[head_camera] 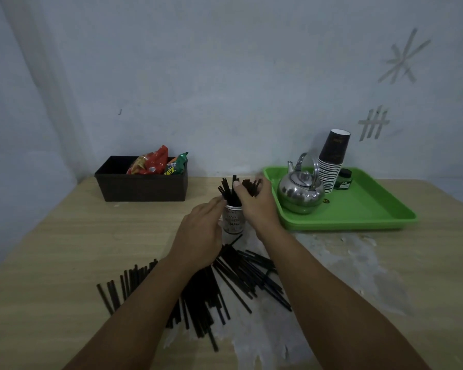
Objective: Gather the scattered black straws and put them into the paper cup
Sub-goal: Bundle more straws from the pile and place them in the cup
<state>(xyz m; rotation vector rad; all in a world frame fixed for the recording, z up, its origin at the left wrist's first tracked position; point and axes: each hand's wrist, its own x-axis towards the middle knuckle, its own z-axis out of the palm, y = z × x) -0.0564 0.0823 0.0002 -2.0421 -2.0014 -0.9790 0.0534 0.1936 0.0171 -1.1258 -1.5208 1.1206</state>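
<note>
A white printed paper cup stands mid-table with several black straws poking up out of it. My right hand grips a bunch of black straws at the cup's mouth, their ends showing above my fingers. Against the cup's left side rests my left hand, fingers stretched toward the rim. A large scattered pile of black straws lies on the table in front of the cup, partly hidden under both forearms.
A green tray at the right holds a steel kettle, a stack of dark paper cups and a small green jar. A dark box with snack packets sits back left. The wall is close behind.
</note>
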